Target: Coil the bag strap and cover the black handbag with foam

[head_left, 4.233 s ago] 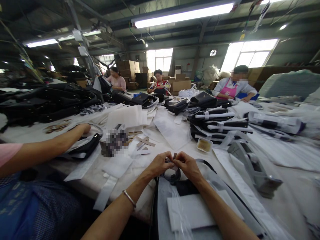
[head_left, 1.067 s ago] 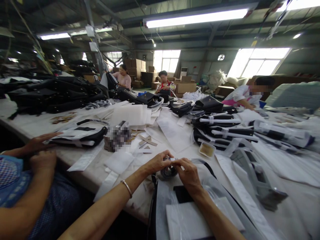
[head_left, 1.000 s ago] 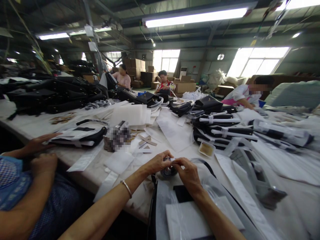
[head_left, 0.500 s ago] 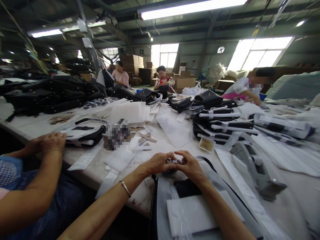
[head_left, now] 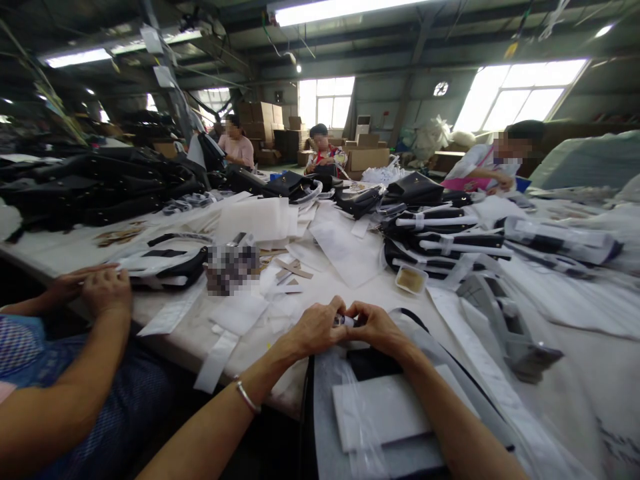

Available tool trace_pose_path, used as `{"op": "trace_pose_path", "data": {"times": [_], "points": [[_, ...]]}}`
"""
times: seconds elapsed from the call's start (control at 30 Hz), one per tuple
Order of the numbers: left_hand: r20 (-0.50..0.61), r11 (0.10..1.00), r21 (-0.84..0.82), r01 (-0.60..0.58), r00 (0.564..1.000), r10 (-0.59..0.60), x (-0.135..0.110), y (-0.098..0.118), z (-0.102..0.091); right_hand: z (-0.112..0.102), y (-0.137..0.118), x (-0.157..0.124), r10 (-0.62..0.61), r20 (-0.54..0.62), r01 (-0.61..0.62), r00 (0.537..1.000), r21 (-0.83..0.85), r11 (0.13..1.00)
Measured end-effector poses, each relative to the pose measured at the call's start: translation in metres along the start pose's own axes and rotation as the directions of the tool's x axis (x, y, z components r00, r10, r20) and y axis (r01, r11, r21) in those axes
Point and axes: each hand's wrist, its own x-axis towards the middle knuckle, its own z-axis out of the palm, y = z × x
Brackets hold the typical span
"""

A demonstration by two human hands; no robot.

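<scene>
My left hand (head_left: pixel 315 329) and my right hand (head_left: pixel 376 328) meet at the near edge of the white table (head_left: pixel 560 393), fingers pinched together on a small dark strap piece (head_left: pixel 345 321) between them. Just below my hands lies a black bag in clear plastic wrap (head_left: pixel 370 407) with a white card on it. Most of the strap piece is hidden by my fingers.
A co-worker's hands (head_left: pixel 100 288) at the left rest on a wrapped black bag (head_left: pixel 167 263). Wrapped black bags (head_left: pixel 440 240) pile up at the right, more black bags (head_left: pixel 95 190) at the far left. A small tray (head_left: pixel 411 280), paper strips and white sheets lie mid-table. Three people sit at the far side.
My hands have closed tighter on the strap piece and stayed in place. The co-worker's hands moved from the lap up onto the wrapped bag at the left.
</scene>
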Motion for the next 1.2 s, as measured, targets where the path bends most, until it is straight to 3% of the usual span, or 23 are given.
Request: {"op": "trace_pose_path", "data": {"times": [0.1,0.33,0.67,0.8,0.9,1.0,1.1,1.2], "points": [[0.022,0.998,-0.057,0.011,1.000,-0.010,-0.002,-0.003,-0.002,-0.001,-0.003,0.000,0.015,0.012,-0.016,1.000,0.033,0.999],[0.067,0.979,-0.171,-0.113,0.990,0.126,-0.006,-0.010,-0.010,-0.003,0.003,0.004,0.018,0.023,-0.019,1.000,0.064,0.998],[0.006,1.000,0.010,-0.018,1.000,0.017,0.004,-0.005,0.002,-0.010,-0.002,0.007,0.066,0.041,-0.069,0.997,0.076,0.995],[0.009,0.998,-0.043,0.035,0.999,-0.034,0.002,-0.002,0.000,-0.014,-0.015,0.002,0.098,-0.026,-0.099,0.995,-0.056,0.993],[-0.019,0.984,-0.162,0.077,0.997,-0.081,0.001,-0.007,-0.003,-0.045,-0.023,-0.017,0.079,-0.199,-0.106,0.977,-0.126,0.986],[-0.073,0.955,-0.289,0.060,0.994,-0.084,0.003,-0.016,-0.005,-0.110,-0.022,-0.056,0.077,-0.413,-0.153,0.907,-0.156,0.976],[-0.101,0.938,-0.339,0.073,0.988,-0.113,0.006,-0.021,-0.003,-0.184,-0.009,-0.103,0.139,-0.645,-0.310,0.751,-0.159,0.937],[-0.097,0.923,-0.372,0.098,0.985,-0.144,0.008,-0.023,-0.001,-0.231,0.012,-0.140,0.247,-0.762,-0.466,0.599,-0.081,0.881]]}}
